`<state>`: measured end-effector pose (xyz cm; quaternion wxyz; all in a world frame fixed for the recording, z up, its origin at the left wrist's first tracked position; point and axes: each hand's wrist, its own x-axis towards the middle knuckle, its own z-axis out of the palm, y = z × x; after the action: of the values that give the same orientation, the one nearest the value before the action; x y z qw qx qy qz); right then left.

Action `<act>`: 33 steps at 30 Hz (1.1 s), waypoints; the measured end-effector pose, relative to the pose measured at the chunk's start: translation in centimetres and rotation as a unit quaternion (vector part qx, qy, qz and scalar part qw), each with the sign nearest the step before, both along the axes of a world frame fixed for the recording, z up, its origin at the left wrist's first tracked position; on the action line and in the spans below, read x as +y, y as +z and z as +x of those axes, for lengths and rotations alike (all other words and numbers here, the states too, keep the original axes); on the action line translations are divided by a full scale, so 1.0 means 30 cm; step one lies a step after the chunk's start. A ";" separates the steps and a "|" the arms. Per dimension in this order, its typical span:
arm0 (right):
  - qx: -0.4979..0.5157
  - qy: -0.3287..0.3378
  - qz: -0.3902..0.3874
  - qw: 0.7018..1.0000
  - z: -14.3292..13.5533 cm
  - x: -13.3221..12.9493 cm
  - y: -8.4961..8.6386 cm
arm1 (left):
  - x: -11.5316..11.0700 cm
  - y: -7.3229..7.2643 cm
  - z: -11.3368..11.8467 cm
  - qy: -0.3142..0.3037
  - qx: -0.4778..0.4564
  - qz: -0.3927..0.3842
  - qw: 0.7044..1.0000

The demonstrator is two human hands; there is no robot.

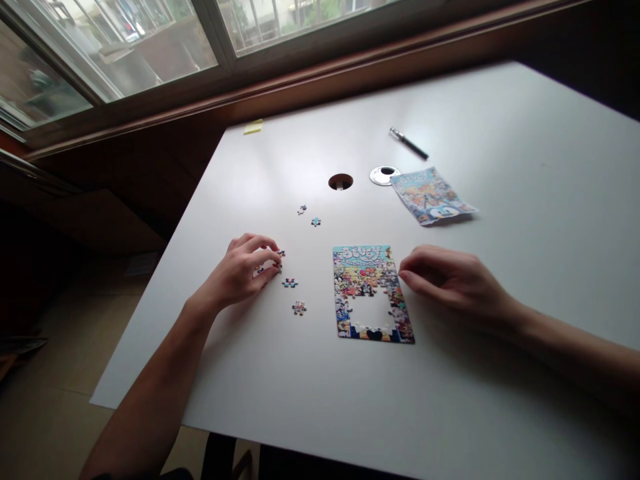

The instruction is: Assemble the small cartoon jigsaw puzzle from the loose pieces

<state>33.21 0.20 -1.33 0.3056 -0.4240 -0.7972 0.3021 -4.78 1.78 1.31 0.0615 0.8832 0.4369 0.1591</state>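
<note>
A partly assembled jigsaw puzzle point(343, 283) lies flat on the white table, with a gap in its lower middle. To its left, my left hand point(250, 263) has thumb and fingertips brought together on a small puzzle piece point(279, 267). Other pieces show close around those fingers, partly hidden by them. Nearer me lie two loose pieces, a blue-and-dark piece point(289, 283) and a multicoloured piece point(299, 307). My right hand point(453, 280) rests curled at the puzzle's right edge, thumb against the bent fingers, with nothing visible in it.
Farther back are a pale loose piece point(302, 209) and a light-blue piece point(316, 221). A round hole point(341, 181) opens in the table point(280, 380), beside its ring-shaped cover point(377, 177). A creased picture sheet point(431, 195) and a black pen point(410, 143) lie to the right.
</note>
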 end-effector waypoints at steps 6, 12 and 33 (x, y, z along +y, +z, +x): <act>0.005 -0.012 -0.006 1.000 -0.008 -0.003 0.008 | -0.024 -0.001 0.039 0.031 -0.194 -0.077 0.978; 0.009 -0.011 -0.005 1.000 -0.017 -0.005 0.021 | -0.116 -0.027 0.178 0.031 -0.399 -0.275 0.874; 0.008 -0.010 0.004 1.000 -0.017 -0.007 0.017 | -0.175 -0.044 0.252 0.078 -0.447 -0.387 0.802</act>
<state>32.71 0.00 -0.81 0.3167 -0.4279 -0.7919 0.2990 2.77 -3.48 -0.02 0.5743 0.5798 0.4534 0.3584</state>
